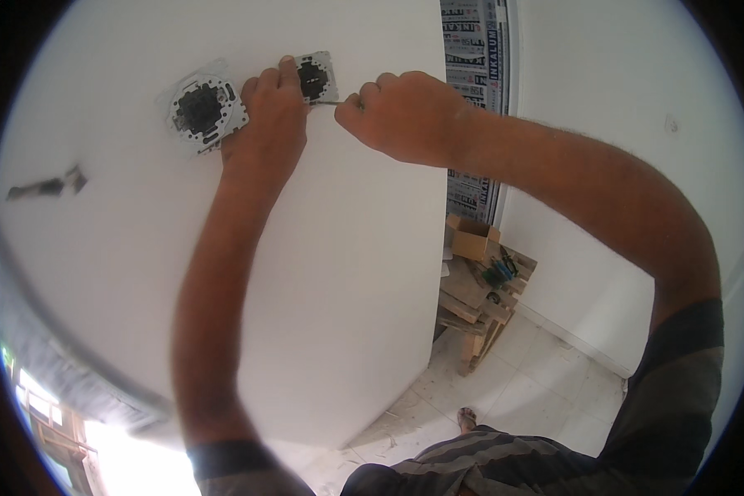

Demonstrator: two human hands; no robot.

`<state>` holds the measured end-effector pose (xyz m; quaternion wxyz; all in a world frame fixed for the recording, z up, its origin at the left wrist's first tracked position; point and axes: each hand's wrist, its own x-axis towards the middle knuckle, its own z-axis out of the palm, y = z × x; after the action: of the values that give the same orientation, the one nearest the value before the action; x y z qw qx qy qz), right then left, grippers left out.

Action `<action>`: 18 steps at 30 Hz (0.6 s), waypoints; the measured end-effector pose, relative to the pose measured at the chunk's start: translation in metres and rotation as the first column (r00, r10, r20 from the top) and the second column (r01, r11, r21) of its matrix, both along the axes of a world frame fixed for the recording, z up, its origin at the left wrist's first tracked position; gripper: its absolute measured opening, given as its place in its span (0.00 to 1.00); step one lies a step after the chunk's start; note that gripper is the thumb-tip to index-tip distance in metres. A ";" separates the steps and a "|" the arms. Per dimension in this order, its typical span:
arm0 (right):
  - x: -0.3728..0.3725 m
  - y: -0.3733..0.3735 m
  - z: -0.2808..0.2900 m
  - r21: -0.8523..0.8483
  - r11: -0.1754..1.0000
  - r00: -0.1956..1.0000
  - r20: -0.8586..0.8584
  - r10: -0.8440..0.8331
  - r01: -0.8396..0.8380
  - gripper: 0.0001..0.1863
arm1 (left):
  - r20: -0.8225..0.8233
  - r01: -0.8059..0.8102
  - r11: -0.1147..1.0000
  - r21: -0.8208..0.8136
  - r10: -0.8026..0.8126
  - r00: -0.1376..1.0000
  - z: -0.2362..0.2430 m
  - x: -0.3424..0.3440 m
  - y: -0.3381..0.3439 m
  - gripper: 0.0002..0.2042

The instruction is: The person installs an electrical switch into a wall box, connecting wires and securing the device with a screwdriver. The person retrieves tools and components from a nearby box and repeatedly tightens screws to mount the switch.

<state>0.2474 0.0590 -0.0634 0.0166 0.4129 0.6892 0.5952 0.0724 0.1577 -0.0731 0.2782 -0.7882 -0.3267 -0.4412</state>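
Observation:
Two wall switch mechanisms with metal frames and black centres are on the white wall. The left mechanism (199, 109) has a clear plastic sheet around it and stands out at a tilt. My left hand (269, 116) is at the right mechanism (313, 78), its fingers closed on the left edge; the thumb is hidden. In my right hand (405, 118), closed in a fist, is what looks like a screwdriver (327, 103). Only its thin shaft shows, pointing left to the lower edge of the right mechanism; the handle is hidden in the fist.
The white wall (347, 273) ends at a vertical corner to the right. Beyond it, a wooden pallet stand (475, 310) holds an open cardboard box (473, 240) and tools. A frame with printed film (475, 83) stands behind. Blurred wires (50, 186) stick out at far left.

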 end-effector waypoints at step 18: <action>-0.002 0.006 -0.004 0.019 0.999 0.990 -0.133 0.049 -0.047 0.10 | -0.046 0.014 0.997 0.070 -0.011 0.999 0.000 -0.001 0.012 0.31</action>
<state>0.2455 0.0647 -0.0676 -0.0469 0.4352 0.6937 0.5720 0.0710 0.1696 -0.0732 0.3105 -0.7896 -0.2997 -0.4362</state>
